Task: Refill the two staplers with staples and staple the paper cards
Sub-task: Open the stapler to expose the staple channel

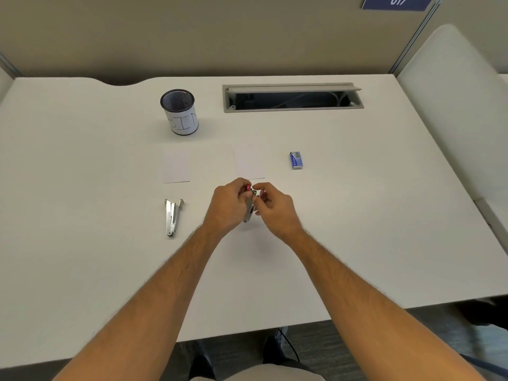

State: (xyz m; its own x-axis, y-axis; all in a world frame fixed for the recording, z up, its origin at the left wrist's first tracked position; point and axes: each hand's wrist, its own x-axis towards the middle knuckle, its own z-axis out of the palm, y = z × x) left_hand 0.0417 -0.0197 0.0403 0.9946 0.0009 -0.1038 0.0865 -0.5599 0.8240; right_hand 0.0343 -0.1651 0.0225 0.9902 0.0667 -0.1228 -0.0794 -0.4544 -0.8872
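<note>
Hands meet mid-worktop: left hand (225, 207) and right hand (270, 206) both clench a pink-tipped stapler (250, 206), short of the worktop's (82, 160) front edge. Slipping fingers risk scattering staples; the staple box (295, 160) lies apart, seemingly shut.

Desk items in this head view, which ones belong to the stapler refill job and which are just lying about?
Job:
- pink and metal stapler in both hands
- opened silver metal stapler
- small blue staple box
- two white paper cards

Lying about:
- black mesh cup labelled BIN
- grey cable hatch
</note>
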